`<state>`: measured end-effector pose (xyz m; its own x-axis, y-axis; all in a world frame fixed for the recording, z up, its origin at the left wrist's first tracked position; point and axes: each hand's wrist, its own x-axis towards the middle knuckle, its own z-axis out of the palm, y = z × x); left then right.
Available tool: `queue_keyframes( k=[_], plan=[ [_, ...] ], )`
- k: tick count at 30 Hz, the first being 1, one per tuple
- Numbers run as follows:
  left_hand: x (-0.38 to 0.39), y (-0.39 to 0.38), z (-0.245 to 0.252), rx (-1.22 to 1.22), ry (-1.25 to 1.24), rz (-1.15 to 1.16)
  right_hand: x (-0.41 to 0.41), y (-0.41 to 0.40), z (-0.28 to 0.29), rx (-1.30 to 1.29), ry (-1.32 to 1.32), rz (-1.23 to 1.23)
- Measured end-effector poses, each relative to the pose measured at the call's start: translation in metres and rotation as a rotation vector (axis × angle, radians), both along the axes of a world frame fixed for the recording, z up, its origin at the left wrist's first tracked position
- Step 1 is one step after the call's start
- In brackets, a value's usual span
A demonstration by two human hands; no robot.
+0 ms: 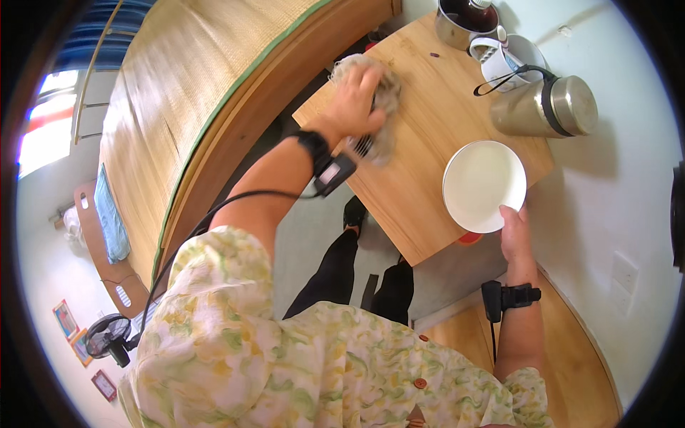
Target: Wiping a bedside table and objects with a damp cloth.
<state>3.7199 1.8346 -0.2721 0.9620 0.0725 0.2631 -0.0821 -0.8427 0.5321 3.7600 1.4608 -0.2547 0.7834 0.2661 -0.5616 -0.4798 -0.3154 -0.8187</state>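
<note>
My left hand [357,101] presses on a crumpled greyish cloth [388,93] near the left edge of a small wooden table [423,123]. Blur softens both the hand and the cloth. In my right hand [515,235] is a white bowl [484,184], gripped at its near rim with the thumb on the inside edge. The bowl is over the table's right front corner, and nothing shows inside it. Both wrists wear black straps with small boxes and cables.
Along the wall side stand a steel flask [546,107] with a black strap, a white mug [500,67] and a steel pot [452,27]. A tiny dark piece [434,54] lies on the tabletop. A mat-covered bed [176,80] borders the left. Something red [470,238] shows below the table.
</note>
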Motion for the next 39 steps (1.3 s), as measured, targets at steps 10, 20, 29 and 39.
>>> queue_keyframes(
  k=[10,20,29,39],
  plan=[
    [0.074,0.008,-0.002,0.260,0.191,0.016,0.001,0.004,0.007,-0.063,0.076,-0.031],
    [0.110,0.029,-0.001,0.465,0.258,-0.053,-0.004,0.013,0.016,-0.027,0.035,-0.009],
    [0.002,0.023,0.006,0.379,0.338,0.003,0.001,0.005,0.007,-0.048,0.080,0.036],
    [-0.099,-0.094,-0.001,0.174,0.179,-0.003,-0.002,0.007,0.005,0.016,0.037,0.067]
  ],
)
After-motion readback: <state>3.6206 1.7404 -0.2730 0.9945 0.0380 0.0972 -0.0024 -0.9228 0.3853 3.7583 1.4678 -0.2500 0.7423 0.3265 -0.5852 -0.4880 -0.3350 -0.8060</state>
